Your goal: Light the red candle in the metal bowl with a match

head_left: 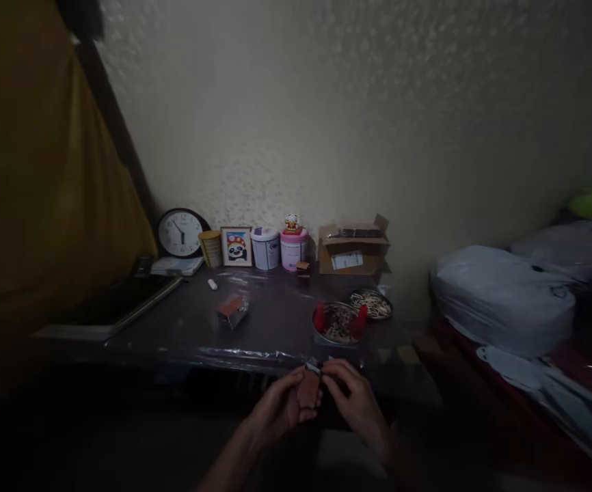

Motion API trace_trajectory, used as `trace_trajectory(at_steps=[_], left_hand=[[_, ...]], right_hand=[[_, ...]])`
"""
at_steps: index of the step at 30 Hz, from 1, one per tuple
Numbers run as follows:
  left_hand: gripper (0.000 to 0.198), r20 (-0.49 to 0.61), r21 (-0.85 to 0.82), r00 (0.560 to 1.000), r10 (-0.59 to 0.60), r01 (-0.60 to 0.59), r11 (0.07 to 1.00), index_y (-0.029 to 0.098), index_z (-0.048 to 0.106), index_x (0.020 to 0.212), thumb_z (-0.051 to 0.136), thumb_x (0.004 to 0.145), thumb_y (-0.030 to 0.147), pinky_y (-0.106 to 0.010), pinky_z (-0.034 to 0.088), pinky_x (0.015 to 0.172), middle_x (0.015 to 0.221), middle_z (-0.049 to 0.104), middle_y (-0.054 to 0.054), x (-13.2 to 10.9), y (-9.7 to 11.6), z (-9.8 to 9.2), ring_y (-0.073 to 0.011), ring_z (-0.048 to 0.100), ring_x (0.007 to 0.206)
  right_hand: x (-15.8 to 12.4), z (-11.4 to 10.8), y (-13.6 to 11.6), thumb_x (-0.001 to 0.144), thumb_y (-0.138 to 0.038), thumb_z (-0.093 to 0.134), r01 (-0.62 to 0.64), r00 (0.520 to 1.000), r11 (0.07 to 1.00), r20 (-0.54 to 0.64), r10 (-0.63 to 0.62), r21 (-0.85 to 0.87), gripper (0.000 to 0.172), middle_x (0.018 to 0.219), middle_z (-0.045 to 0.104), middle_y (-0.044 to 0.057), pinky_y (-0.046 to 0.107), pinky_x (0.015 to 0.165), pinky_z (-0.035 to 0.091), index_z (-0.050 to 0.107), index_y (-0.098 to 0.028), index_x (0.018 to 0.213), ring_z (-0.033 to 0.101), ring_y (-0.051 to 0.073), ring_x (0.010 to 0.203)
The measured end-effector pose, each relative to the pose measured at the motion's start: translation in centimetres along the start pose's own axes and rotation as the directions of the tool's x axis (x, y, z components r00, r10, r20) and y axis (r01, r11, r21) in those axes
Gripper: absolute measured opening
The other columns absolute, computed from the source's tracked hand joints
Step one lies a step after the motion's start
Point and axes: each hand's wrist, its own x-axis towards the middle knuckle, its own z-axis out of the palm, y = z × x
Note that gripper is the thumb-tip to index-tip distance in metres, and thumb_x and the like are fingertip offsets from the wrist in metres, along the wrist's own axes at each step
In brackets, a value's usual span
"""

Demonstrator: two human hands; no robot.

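Observation:
A small flat reddish-brown box [309, 388] with a pale top end is in my left hand [284, 400], fingers and thumb closed around it. My right hand [353, 396] is at the box's upper right edge, its thumb and fingertips pinched together. What lies between those fingertips is too dark and small to make out. Just beyond my hands, on the table, sits a round tin [338, 322] with dark speckled contents and red pieces at both sides. Behind it stands a second round tin [371, 304] full of thin pale sticks.
The dark plastic-covered table [270, 314] bears a clear-wrapped reddish pack [233, 309] and a small white object [212, 284]. Along the wall stand a clock [180, 234], a panda picture [236, 247], tubs [265, 248] and an opened carton [352, 253]. White bags [501, 301] lie right.

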Motion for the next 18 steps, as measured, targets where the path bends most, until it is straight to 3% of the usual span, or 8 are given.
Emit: trace_trajectory(at_steps=[4, 9, 13, 18], left_hand=[[0.031, -0.046, 0.089, 0.997, -0.065, 0.069, 0.994, 0.008, 0.060, 0.095, 0.049, 0.079, 0.031, -0.023, 0.043, 0.053, 0.073, 0.068, -0.010, 0.3, -0.3, 0.0, -0.0147, 0.061, 0.060], [0.030, -0.194, 0.251, 0.981, -0.030, 0.079, 0.965, 0.009, 0.059, 0.092, 0.045, 0.076, 0.031, -0.020, 0.034, 0.039, 0.063, 0.066, -0.007, 0.7, -0.9, 0.0, -0.0112, 0.054, 0.044], [0.029, -0.248, 0.284, 0.968, -0.021, 0.093, 0.954, 0.010, 0.060, 0.090, 0.046, 0.073, 0.030, -0.020, 0.031, 0.036, 0.059, 0.064, -0.002, 0.9, -1.2, -0.2, -0.0091, 0.049, 0.037], [0.027, -0.272, 0.348, 0.962, -0.020, 0.117, 0.930, 0.011, 0.062, 0.084, 0.046, 0.072, 0.030, -0.019, 0.029, 0.034, 0.052, 0.060, 0.000, 1.3, -1.6, -0.8, -0.0087, 0.047, 0.034]], right_hand=[[0.1, 0.0, 0.4, 0.087, -0.022, 0.047, -0.021, 0.999, 1.000, 0.049, 0.022, -0.011, 0.018, 0.084, 0.063, 0.002, 0.024, 0.076, 0.047, 0.063, -0.021, 0.080, 0.061, 0.015, 0.082], [-0.4, 0.3, 0.4, 0.086, -0.016, 0.047, -0.017, 0.977, 0.996, 0.209, 0.034, -0.082, 0.018, 0.087, 0.062, 0.001, 0.022, 0.075, 0.046, 0.065, -0.022, 0.087, 0.060, 0.013, 0.080], [-0.8, 0.3, 0.3, 0.087, -0.016, 0.047, -0.004, 0.955, 0.986, 0.291, 0.052, -0.164, 0.021, 0.092, 0.061, 0.001, 0.021, 0.075, 0.045, 0.065, -0.023, 0.093, 0.060, 0.013, 0.083], [-1.0, 0.2, 0.3, 0.086, -0.016, 0.047, 0.016, 0.938, 0.976, 0.342, 0.061, -0.218, 0.019, 0.087, 0.062, 0.001, 0.021, 0.073, 0.045, 0.065, -0.023, 0.085, 0.060, 0.014, 0.081]])
